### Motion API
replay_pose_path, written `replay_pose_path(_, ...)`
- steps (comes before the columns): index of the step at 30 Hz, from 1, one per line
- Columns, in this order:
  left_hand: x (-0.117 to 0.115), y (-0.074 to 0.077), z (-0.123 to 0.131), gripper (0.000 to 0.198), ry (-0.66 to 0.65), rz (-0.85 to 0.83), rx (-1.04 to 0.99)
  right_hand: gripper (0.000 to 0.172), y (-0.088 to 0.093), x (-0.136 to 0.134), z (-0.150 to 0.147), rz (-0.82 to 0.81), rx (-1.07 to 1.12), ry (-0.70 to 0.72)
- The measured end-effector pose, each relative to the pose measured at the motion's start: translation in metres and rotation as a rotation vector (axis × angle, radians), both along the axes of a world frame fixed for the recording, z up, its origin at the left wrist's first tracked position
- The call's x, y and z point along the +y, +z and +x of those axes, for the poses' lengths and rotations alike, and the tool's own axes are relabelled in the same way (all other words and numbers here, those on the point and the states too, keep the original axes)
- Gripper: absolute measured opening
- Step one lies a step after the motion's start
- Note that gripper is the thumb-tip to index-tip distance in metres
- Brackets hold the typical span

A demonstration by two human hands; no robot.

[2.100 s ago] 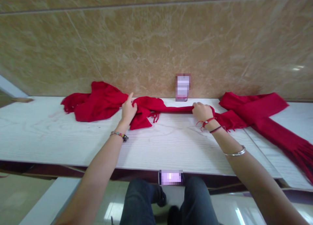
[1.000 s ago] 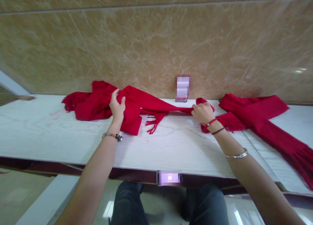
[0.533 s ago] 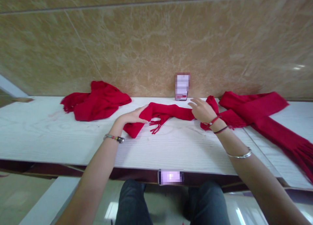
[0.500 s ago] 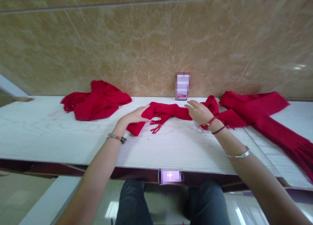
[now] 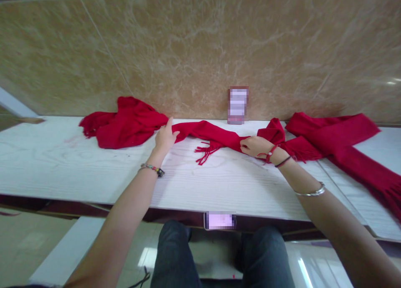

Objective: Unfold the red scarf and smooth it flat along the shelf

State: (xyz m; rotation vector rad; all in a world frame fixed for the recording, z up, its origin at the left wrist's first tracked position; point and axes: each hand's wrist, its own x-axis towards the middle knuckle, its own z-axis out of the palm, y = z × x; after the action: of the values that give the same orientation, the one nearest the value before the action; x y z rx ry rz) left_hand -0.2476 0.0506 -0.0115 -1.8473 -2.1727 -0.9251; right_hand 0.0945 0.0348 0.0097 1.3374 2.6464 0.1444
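Sideways runs a red scarf [image 5: 216,133], right grip [image 5: 257,146] pinching it, left grip [image 5: 164,139] at its left end, hold unclear.

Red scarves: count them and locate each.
3: left scarf, bunched; middle scarf, running from left hand to right hand; right scarf, folded across itself. Overlaps could hide more.

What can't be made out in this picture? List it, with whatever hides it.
Head view throughout:
Upright device, lower device: details blurred into blocks.
Fringe end of rightmost scarf: partly cut off by right edge.
Stretch of middle scarf toward bunched red cloth: hidden by the right hand.
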Motion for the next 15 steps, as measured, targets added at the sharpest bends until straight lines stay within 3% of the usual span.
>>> replay_pose_path(4, -0.001, 0.009, 0.009, 0.048, -0.180, 0.239, -0.026, 0.037, -0.009, 0.003, 0.001, 0.107, 0.084, -0.012)
replay_pose_path(7, -0.006, 0.011, 0.019, 0.053, -0.296, 0.321, 0.026, 0.045, -0.015, 0.002, -0.004, 0.119, 0.108, -0.112)
replay_pose_path(9, -0.009, 0.007, 0.024, 0.071, -0.333, 0.212, 0.106, 0.043, -0.016, 0.000, -0.008, 0.092, 0.092, -0.143)
replay_pose_path(11, -0.011, 0.002, 0.027, 0.090, -0.293, -0.010, 0.170, 0.037, -0.013, -0.002, -0.009, 0.107, 0.087, -0.132)
replay_pose_path(13, -0.013, -0.003, 0.026, 0.094, -0.186, -0.224, 0.174, 0.032, -0.009, -0.003, -0.008, 0.174, 0.109, -0.119)
replay_pose_path(15, -0.012, -0.006, 0.021, 0.089, -0.072, -0.311, 0.128, 0.031, -0.002, -0.004, -0.003, 0.296, 0.168, -0.137)
